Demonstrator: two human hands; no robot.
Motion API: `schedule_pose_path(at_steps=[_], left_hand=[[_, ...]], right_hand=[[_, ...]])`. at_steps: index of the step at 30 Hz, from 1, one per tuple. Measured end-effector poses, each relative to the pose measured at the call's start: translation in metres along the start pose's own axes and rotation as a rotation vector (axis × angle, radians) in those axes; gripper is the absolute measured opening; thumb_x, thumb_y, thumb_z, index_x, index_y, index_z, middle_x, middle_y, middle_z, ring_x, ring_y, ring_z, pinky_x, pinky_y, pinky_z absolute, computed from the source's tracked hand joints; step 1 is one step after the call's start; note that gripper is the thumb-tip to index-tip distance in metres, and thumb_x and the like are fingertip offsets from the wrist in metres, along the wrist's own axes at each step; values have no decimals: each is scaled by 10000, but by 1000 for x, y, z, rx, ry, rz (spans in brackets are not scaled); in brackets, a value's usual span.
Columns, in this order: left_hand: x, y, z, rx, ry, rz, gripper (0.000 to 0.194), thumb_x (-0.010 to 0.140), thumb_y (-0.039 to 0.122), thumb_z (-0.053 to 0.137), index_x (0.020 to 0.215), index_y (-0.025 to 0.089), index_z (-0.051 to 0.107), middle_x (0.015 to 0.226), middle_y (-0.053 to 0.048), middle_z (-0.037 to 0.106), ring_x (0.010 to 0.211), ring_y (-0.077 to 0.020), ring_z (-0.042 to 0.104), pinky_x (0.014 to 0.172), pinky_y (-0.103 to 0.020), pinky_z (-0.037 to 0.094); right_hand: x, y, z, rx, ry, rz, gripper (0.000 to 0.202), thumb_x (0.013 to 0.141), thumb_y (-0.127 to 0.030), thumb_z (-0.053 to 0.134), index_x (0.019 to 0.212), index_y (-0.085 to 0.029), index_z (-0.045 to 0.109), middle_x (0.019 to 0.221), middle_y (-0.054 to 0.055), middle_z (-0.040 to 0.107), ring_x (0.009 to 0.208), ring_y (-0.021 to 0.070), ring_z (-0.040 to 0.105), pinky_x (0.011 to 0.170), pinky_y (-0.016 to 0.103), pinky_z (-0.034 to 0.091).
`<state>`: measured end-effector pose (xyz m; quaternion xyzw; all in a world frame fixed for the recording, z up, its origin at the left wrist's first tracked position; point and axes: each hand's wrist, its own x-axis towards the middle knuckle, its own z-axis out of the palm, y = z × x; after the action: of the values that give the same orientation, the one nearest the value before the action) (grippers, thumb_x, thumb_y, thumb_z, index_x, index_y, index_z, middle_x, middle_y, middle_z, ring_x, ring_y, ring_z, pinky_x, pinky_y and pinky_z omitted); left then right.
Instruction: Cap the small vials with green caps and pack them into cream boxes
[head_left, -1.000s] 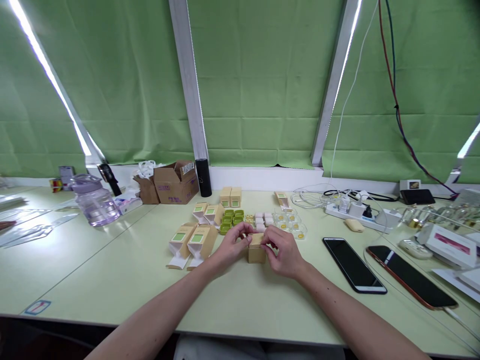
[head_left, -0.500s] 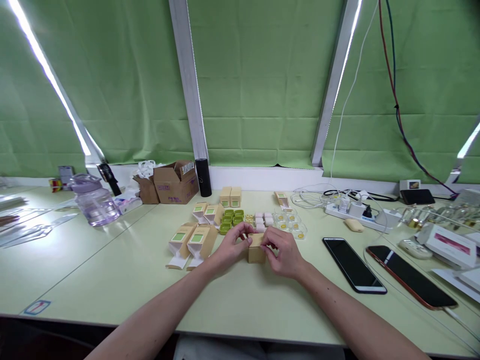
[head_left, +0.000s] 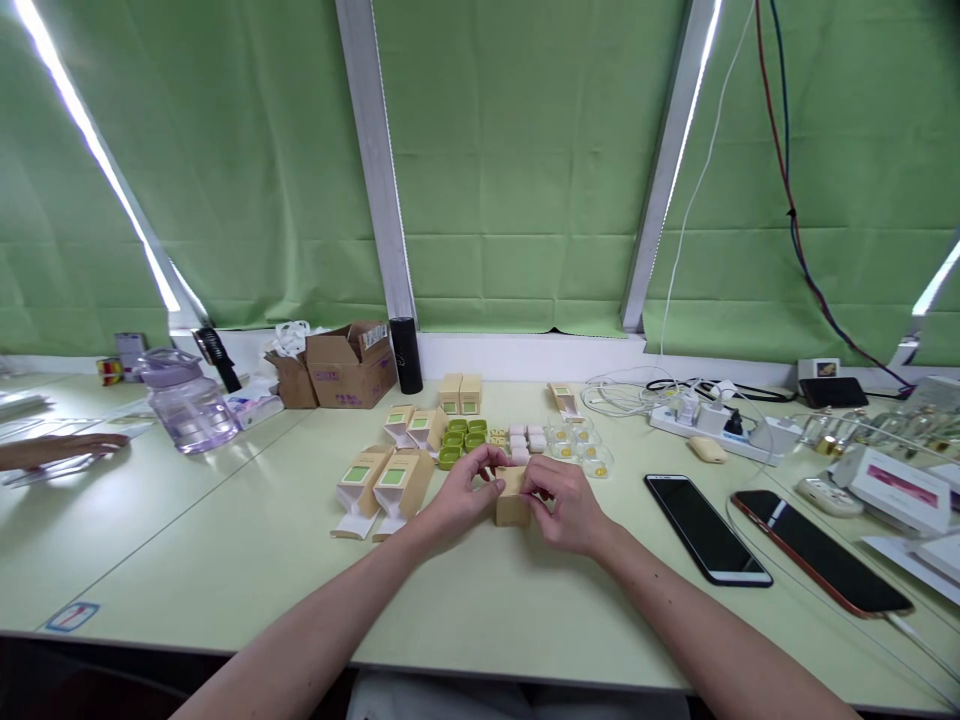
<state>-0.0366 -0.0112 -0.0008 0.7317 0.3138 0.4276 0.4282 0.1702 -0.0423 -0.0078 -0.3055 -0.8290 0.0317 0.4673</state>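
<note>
A small kraft cardboard box (head_left: 512, 508) stands upright on the table between my hands. My left hand (head_left: 474, 489) closes on its left side, the thumb near the top edge. On the other side, my right hand (head_left: 562, 500) pinches the box's upper right edge. Just beyond it are small green trays (head_left: 465, 437), pale pink blocks (head_left: 519, 441), yellowish pieces (head_left: 498, 437) and clear plastic cups with yellow centres (head_left: 581, 447). To the left lie several kraft boxes with green labels (head_left: 403, 484), their white-lined flaps out. Two more kraft boxes (head_left: 460, 393) stand farther back.
On the right lie two phones (head_left: 707, 530), a power strip (head_left: 720, 432) and tangled cables. A water jug (head_left: 187, 405), a brown carton (head_left: 351, 368) and a black cylinder (head_left: 406, 356) stand on the left. Another person's hand (head_left: 86, 447) rests over flat plastic packets at far left.
Another person's hand has reached farther in over the packets at far left. My hands and the box stay almost as they were.
</note>
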Motion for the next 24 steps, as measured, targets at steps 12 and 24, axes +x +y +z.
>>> schedule_pose_path(at_steps=[12,24], left_hand=[[3,10,-5,73,88,35,243,897,320,638,1108,198,641,1124,-90,683,815,-180,554,816,-326,464],[8,0,-4,13,98,-18,184,876,232,595,1052,199,634,1051,-88,700,1035,-240,654,936,-374,482]], right_hand=[[2,16,-20,-171,-21,93,357,797,-92,560,1122,-237,556,941,35,600,699,178,543,601,293,368],[4,0,-16,-202,-191,77,545,764,-117,609,1279,-259,501,1166,79,582,831,219,578,613,296,383]])
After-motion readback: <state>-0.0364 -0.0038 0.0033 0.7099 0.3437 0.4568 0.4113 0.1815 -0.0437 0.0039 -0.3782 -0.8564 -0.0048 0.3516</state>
